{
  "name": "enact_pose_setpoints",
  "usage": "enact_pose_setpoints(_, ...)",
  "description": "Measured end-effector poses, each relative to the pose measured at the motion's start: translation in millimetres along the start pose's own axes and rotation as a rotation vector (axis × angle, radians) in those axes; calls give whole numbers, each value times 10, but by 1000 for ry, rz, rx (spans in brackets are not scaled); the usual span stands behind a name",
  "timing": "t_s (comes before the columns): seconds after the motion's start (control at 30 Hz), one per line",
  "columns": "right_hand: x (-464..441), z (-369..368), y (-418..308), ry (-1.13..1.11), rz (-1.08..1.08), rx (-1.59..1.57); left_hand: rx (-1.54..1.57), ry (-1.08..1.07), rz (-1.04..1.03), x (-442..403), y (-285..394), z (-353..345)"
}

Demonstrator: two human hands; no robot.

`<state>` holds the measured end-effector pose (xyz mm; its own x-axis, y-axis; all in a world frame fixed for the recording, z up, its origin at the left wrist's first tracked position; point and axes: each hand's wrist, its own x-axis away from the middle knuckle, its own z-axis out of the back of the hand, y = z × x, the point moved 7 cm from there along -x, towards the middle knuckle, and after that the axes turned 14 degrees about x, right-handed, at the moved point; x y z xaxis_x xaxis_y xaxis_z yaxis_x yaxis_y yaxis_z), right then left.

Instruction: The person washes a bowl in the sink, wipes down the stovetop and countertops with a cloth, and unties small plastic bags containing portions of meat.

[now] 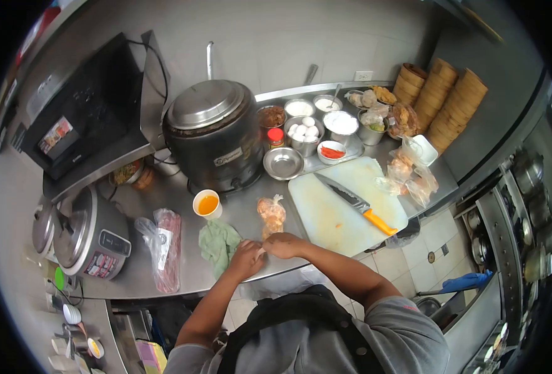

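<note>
Bag (271, 209): clear plastic around orange-pink food, lying on the table (241, 223) in front of us, left of the chopping board (316, 215); its near end runs under our hands, and a hard pull there could split the film and spill the food.
Left grip (246, 259): fingers curled in, pinching a pale wisp of plastic; greasy fingertips, if ours are so, could let it slip.
Right grip (283, 246): curled closed on that same plastic, just beside the left, fingertips partly hidden from us; uneven tension between our hands could tear it.
Table edge: near our wrists, so a bag jerked toward us could slide off.
Green cloth (218, 244): crumpled just beside our left hand; if our wrist drags it, it could nudge the cup.
Cup (208, 204): uncovered, with orange liquid inside, just behind the cloth; a bump could tip it across the table.
Knife (350, 198): bare on the board, orange handle toward us; a wide swing of our right arm could knock it.
</note>
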<state>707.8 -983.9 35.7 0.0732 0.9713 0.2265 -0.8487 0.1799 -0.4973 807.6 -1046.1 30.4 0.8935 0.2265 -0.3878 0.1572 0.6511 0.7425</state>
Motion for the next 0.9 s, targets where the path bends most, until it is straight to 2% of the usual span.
enact_pose_setpoints(0.1,85,14,183,57,10,-197,-25,1,-109,-87,403,330)
enact_pose_setpoints(0.13,150,35,242,63,-73,-403,-27,-13,-119,-117,446,368)
enact_pose_setpoints(0.17,207,44,301,68,-152,-607,143,-37,101,-143,321,383)
enact_pose_setpoints(0.2,232,71,342,79,-152,-612,310,-59,323,-140,210,363)
enact_pose_setpoints(0.27,294,226,430,155,-162,-680,339,-30,311,-292,268,375)
enact_pose_setpoints(0.33,440,397,428,246,-139,-756,146,50,353,-503,266,407)
enact_pose_setpoints(0.37,553,423,394,193,-191,-988,156,151,265,-638,303,432)
enact_pose_setpoints(0.4,650,429,330,135,-242,-1220,154,147,262,-803,359,392)
enact_pose_setpoints(0.43,743,445,214,139,-241,-1220,360,289,265,-965,394,403)
enact_pose_setpoints(0.47,820,449,-4,150,-96,-1416,569,433,267,-1073,430,394)
enact_pose_setpoints(0.5,860,488,-141,163,56,-1605,572,430,263,-1184,665,360)
enact_pose_setpoints(0.53,846,506,-149,171,55,-1601,755,420,211,-1289,1054,365)
enact_pose_setpoints(0.57,828,569,-198,190,156,-1656,938,406,158,-1341,1323,384)
enact_pose_setpoints(0.6,824,618,-242,207,258,-1711,941,402,159,-1335,1404,433)
enact_pose_setpoints(0.67,711,693,-18,291,219,-1651,674,70,-135,-1324,1715,481)
enact_pose_setpoints(0.73,704,1019,99,407,346,-1335,596,-18,-119,-1197,1637,504)
enact_pose_setpoints(0.77,660,986,229,224,295,-1213,675,-28,21,-1102,1467,474)
enact_pose_setpoints(0.8,695,1095,145,225,290,-1211,755,-38,161,-989,1268,433)
enact_pose_setpoints(0.87,704,1196,-22,278,93,-561,752,-29,187,-775,881,357)
enact_pose_setpoints(0.9,609,1126,-96,370,130,-521,796,117,300,-647,635,346)
